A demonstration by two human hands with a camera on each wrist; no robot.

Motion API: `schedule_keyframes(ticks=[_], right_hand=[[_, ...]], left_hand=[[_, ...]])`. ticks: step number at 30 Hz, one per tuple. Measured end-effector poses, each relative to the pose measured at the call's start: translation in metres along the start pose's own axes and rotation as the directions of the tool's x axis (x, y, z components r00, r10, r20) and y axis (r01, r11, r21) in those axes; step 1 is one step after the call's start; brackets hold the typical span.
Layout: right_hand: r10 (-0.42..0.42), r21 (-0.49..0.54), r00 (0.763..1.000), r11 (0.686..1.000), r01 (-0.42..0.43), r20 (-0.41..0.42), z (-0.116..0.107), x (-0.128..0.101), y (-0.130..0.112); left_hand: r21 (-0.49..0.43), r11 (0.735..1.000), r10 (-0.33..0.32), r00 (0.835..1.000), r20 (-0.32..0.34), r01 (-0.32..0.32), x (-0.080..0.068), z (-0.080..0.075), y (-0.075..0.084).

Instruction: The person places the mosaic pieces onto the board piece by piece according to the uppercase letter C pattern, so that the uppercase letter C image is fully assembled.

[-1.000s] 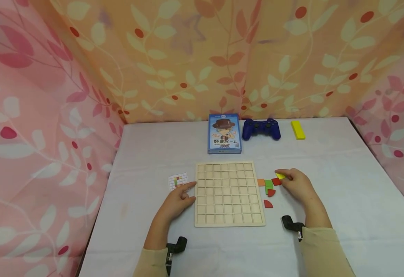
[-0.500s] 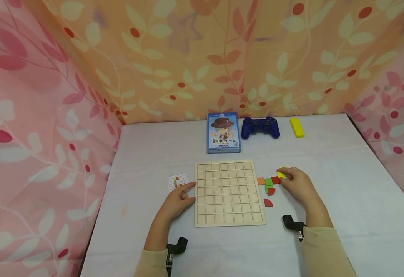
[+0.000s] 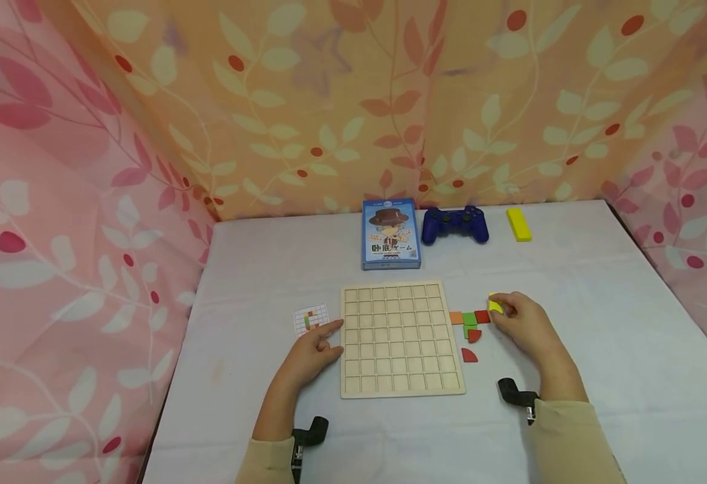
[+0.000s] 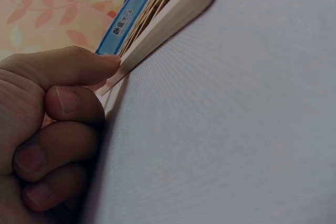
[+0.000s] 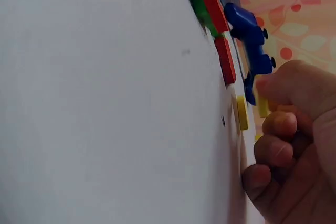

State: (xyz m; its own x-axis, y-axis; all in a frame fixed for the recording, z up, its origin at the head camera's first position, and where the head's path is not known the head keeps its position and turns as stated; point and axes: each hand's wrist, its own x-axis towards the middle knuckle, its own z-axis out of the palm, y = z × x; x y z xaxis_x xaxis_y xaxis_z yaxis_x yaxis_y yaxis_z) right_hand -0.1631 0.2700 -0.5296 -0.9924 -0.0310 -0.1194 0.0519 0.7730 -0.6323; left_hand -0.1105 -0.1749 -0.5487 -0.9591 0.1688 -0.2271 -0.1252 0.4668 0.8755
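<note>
Soft, even, warm light; head view sharp, both wrist views dim and blurred.

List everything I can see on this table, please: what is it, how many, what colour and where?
wooden grid board: one, pale wood, middle of the table, its cells bare
pattern card: one, white with coloured squares, just left of the board
flat puzzle pieces: several, orange, green and red, beside the board's right edge
yellow piece: one, in the right hand's fingertips
card game box: one, blue, behind the board
game controller: one, dark blue, right of the box
yellow block: one, far right at the back
table cover: one, white
curtains: orange and pink, leaf print, around the table
left hand: forefinger touching the board's left edge
right hand: pinches the yellow piece
</note>
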Motion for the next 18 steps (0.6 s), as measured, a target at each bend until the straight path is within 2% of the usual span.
schedule_keyframes(ticks=[5, 10, 18], right_hand=[[-0.075, 0.002, 0.995, 0.997, 0.075, -0.068, -0.011, -0.006, -0.006], [-0.154, -0.013, 0.979, 0.988, 0.154, -0.136, -0.020, -0.009, -0.016], [-0.148, -0.008, 0.980, 0.989, 0.148, -0.134, -0.033, -0.012, -0.035]], left_hand=[[0.004, 1.000, 0.008, 1.000, -0.005, -0.008, 0.000, -0.001, -0.001], [0.005, 1.000, 0.001, 1.000, -0.011, -0.001, 0.000, -0.002, -0.001], [-0.004, 1.000, 0.001, 1.000, -0.007, -0.001, 0.001, 0.000, -0.004]])
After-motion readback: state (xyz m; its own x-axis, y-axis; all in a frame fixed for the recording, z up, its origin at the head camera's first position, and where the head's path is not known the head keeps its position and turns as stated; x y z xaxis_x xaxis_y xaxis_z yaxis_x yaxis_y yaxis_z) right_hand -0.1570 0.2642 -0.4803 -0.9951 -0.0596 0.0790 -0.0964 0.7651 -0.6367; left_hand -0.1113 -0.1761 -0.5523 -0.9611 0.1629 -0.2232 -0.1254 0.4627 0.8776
